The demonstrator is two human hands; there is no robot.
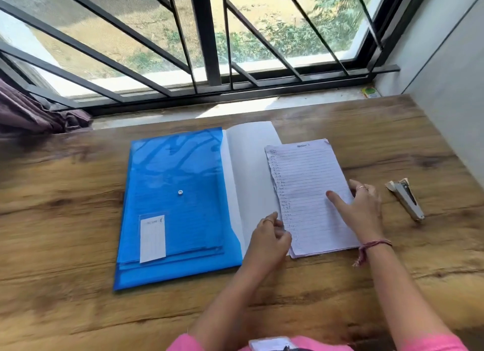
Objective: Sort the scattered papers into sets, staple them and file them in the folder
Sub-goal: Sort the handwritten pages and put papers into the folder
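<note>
Wooden table (78, 206): both hands' fingers (337, 197) on lined papers (309, 183).

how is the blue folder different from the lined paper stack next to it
The folder is glossy translucent blue; the paper stack is white with ruled lines and handwriting. The folder is wider. Both hands touch the stack, the left hand at its ragged edge, the right hand on top; neither touches the folder's blue front. Both lie flat on the table.

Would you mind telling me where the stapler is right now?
In the head view, the stapler lies on the table at far right, just right of the right hand resting on the lined papers.
</note>
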